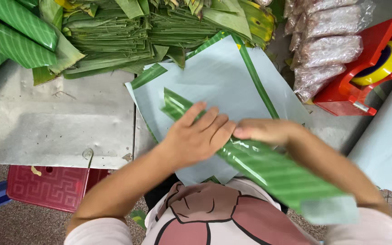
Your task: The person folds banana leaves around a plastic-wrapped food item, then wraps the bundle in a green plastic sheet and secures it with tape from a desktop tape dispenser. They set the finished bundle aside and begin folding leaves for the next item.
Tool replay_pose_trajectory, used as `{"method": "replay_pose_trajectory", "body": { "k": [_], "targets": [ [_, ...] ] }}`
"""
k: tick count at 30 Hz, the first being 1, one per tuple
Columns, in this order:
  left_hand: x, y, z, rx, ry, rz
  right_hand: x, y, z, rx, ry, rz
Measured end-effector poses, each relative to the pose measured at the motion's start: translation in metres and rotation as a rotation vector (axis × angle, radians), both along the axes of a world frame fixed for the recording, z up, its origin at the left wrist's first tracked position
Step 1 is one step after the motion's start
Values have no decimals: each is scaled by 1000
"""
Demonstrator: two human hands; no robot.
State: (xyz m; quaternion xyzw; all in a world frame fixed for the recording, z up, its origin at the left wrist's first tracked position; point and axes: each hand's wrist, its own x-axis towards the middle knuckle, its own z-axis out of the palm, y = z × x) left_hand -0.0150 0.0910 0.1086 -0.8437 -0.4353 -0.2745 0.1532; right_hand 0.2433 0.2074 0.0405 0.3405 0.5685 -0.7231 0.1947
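Observation:
A long roll wrapped in glossy green striped film (pixel 268 170) lies diagonally across pale blue sheets (pixel 214 77) at the table's near edge. My left hand (pixel 198 136) presses flat on the roll's upper part, fingers spread toward the right. My right hand (pixel 264 130) grips the roll's middle from the right, fingers curled over the film. The two hands almost touch. The roll's lower end sticks out past the table over my lap.
Stacked green leaves (pixel 128 31) fill the back. Finished green striped rolls (pixel 14 36) lie at back left. Clear bags of pinkish filling (pixel 327 45) sit at back right, beside a red tape dispenser (pixel 368 68). A red plastic stool (pixel 51 186) stands below the grey table (pixel 46 122).

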Motion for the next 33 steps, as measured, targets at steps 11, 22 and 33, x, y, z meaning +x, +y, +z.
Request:
{"method": "replay_pose_trajectory", "body": {
  "k": [11, 22, 33],
  "targets": [
    [-13, -30, -25, -1376, -1631, -130, 229, 14, -34, 1919, -565, -545],
    [3, -31, -93, -1412, -1774, -65, 229, 2, -50, 1314, 21, -1373],
    [-6, -21, -65, -1395, -1507, -134, 176, -42, -26, 997, -442, -955]
  ]
}}
